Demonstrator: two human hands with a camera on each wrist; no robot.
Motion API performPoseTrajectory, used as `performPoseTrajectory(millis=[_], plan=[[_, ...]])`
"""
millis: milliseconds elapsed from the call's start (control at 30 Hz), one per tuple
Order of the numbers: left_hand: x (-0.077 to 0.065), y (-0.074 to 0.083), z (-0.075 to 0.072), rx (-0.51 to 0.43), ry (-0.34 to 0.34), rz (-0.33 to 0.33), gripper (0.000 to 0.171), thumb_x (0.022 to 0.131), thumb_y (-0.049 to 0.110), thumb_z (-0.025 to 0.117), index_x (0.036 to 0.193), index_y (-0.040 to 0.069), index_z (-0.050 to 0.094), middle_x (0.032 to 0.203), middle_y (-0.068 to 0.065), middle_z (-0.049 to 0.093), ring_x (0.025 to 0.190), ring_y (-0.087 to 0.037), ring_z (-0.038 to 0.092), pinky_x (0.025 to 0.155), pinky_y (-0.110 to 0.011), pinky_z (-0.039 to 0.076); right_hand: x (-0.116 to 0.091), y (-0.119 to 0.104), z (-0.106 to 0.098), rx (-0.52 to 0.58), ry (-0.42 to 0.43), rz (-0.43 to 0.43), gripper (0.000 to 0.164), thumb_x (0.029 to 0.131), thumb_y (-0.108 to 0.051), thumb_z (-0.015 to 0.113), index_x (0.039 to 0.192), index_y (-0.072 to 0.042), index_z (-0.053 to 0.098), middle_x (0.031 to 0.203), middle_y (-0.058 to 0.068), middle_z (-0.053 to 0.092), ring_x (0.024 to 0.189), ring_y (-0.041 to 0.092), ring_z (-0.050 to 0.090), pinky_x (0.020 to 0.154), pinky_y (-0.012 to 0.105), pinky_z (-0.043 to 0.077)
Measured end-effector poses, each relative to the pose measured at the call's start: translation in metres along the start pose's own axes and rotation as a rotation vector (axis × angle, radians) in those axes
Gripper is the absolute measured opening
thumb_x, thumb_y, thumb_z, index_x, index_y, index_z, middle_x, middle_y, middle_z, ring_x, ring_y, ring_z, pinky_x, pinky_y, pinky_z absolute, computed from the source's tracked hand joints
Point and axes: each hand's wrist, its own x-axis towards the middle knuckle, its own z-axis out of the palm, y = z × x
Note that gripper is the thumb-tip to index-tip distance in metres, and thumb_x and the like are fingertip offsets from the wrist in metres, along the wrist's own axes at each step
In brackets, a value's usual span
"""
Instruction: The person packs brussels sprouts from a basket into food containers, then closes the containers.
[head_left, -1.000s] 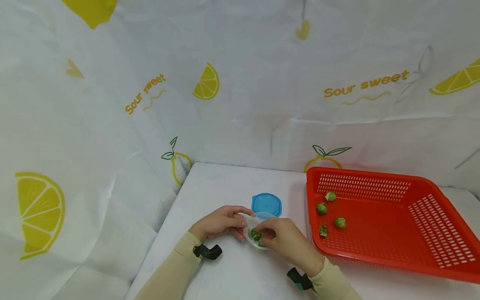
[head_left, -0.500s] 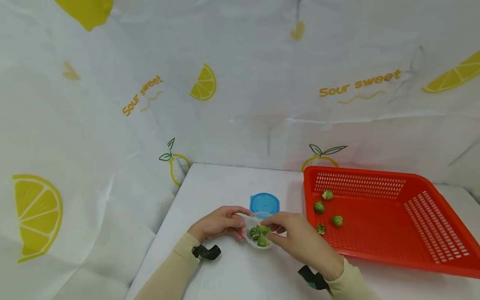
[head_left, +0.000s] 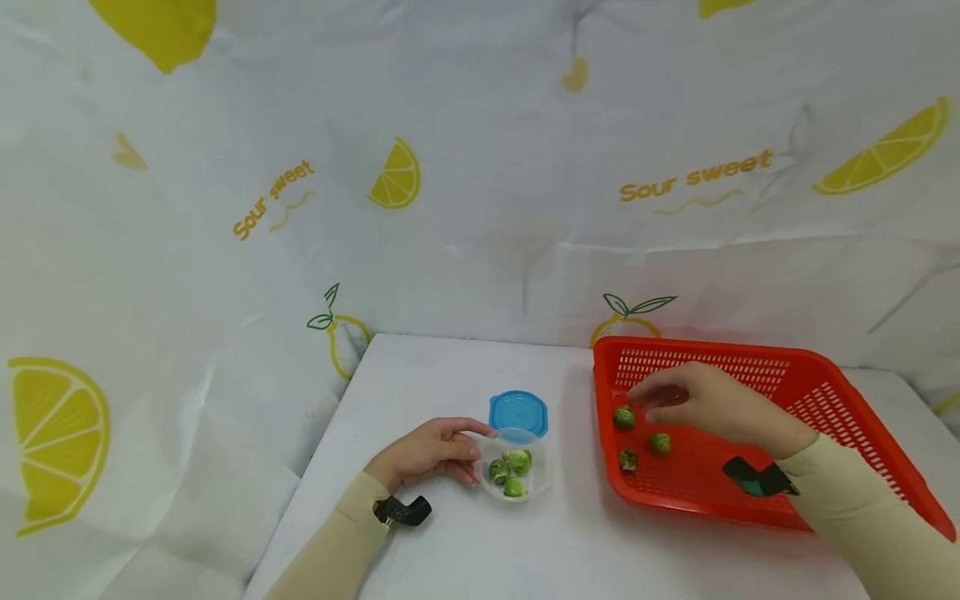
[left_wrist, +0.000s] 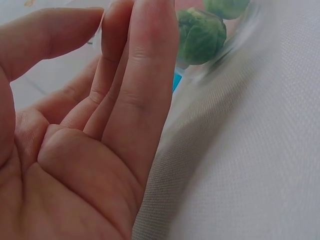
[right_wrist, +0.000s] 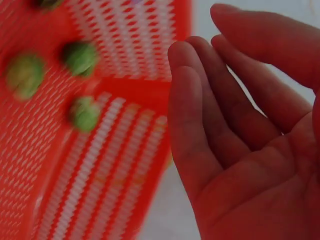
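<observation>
My left hand [head_left: 431,452] holds the left side of a small clear plastic container [head_left: 537,479], thumb and fingers at its rim. Three Brussels sprouts [head_left: 514,487] lie inside it; in the left wrist view a sprout [left_wrist: 202,37] shows through the clear wall beyond the fingers. Over the left part of a red plastic basket [head_left: 675,500] is my right hand [head_left: 712,404], its fingers loosely bent with nothing between them. Several Brussels sprouts lie in the basket, one [head_left: 624,417] just below the right fingertips and another [right_wrist: 84,114] near the basket wall in the right wrist view.
A blue lid [head_left: 517,412] lies on the white table [head_left: 442,375] right behind the container. The basket takes up the table's right side. A white sheet [head_left: 480,167] printed with lemons hangs behind and at the left.
My right hand has let go of a Brussels sprout in the container and moved right, over the basket. The left hand stays at the container. The head view has shifted slightly.
</observation>
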Motion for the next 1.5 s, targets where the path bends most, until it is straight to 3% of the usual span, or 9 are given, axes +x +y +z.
performPoseTrajectory(millis=[133, 233, 500, 833, 1167, 1500], plan=[[-0.003, -0.001, -0.001, -0.006, -0.002, -0.006, 0.048, 0.106, 0.011, 0.068, 0.153, 0.006, 0.058, 0.096, -0.005, 0.079, 0.088, -0.019, 0.079, 0.087, -0.038, 0.069, 0.008, 0.039, -0.007, 0.069, -0.085, 0.083, 0.036, 0.097, -0.017, 0.081, 0.132, -0.011, 0.077, 0.128, 0.009, 0.078, 0.110, 0.019, 0.074, 0.089, 0.027, 0.065], [-0.004, -0.003, -0.001, -0.013, -0.008, -0.006, 0.049, 0.106, 0.012, 0.069, 0.153, 0.006, 0.057, 0.096, -0.005, 0.079, 0.089, -0.019, 0.079, 0.087, -0.037, 0.069, 0.013, 0.064, -0.008, 0.126, -0.136, 0.146, 0.038, 0.096, -0.013, 0.080, 0.134, -0.007, 0.075, 0.127, 0.010, 0.078, 0.111, 0.022, 0.074, 0.093, 0.037, 0.067], [-0.003, -0.003, -0.001, -0.025, -0.025, 0.008, 0.049, 0.106, 0.011, 0.068, 0.154, 0.006, 0.056, 0.097, -0.005, 0.079, 0.089, -0.019, 0.079, 0.086, -0.037, 0.069, 0.021, 0.099, 0.000, 0.209, -0.243, 0.125, 0.035, 0.097, -0.005, 0.075, 0.132, 0.001, 0.073, 0.126, 0.016, 0.077, 0.113, 0.029, 0.073, 0.095, 0.040, 0.066], [-0.002, 0.000, -0.001, -0.026, -0.044, 0.027, 0.051, 0.106, 0.014, 0.070, 0.154, 0.005, 0.056, 0.097, -0.004, 0.080, 0.089, -0.018, 0.080, 0.085, -0.036, 0.069, 0.026, 0.101, 0.009, 0.186, -0.284, 0.153, 0.033, 0.093, -0.003, 0.079, 0.126, -0.003, 0.078, 0.117, 0.009, 0.079, 0.107, 0.024, 0.072, 0.096, 0.044, 0.065], [-0.002, -0.002, -0.002, -0.035, -0.051, 0.033, 0.051, 0.106, 0.013, 0.069, 0.154, 0.004, 0.055, 0.097, -0.003, 0.080, 0.089, -0.018, 0.080, 0.086, -0.036, 0.069, 0.028, 0.105, 0.013, 0.166, -0.279, 0.157, 0.032, 0.092, -0.006, 0.081, 0.124, -0.006, 0.080, 0.116, 0.006, 0.078, 0.105, 0.024, 0.069, 0.088, 0.030, 0.063], [-0.002, -0.001, -0.001, -0.038, -0.043, 0.016, 0.050, 0.106, 0.012, 0.068, 0.154, 0.005, 0.055, 0.097, -0.003, 0.080, 0.089, -0.017, 0.079, 0.086, -0.036, 0.069, 0.027, 0.100, 0.013, 0.160, -0.270, 0.167, 0.031, 0.091, -0.008, 0.083, 0.122, -0.007, 0.081, 0.115, 0.006, 0.079, 0.104, 0.024, 0.069, 0.090, 0.032, 0.062]])
